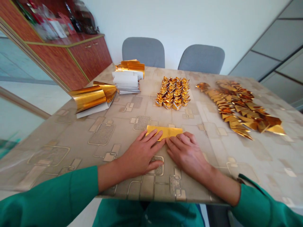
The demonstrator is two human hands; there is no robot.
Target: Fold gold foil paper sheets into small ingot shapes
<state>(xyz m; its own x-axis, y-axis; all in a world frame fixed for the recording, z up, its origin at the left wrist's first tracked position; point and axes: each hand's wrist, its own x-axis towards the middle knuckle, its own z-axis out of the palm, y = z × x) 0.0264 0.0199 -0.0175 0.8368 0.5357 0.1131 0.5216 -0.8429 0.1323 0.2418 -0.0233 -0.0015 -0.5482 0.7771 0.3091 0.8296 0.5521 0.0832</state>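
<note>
A folded strip of gold foil paper (174, 131) lies flat on the table in front of me. My left hand (144, 151) rests on its left part, fingers outstretched and thumb apart. Against the strip's near edge on the right presses my right hand (186, 151), its fingers bent and held together; whether it pinches the paper is hidden beneath them. Beyond the strip stand rows of folded gold paper ingots (172, 93). A spread of folded gold pieces (239, 107) overlaps in lines on the right.
Curled gold sheets (92, 97) lie at the left, beside a stack of white-backed paper (126, 82) with more gold sheets on top. The patterned tablecloth (101, 134) covers the table. Two grey chairs (143, 52) stand behind it, and a wooden cabinet (78, 55) is at far left.
</note>
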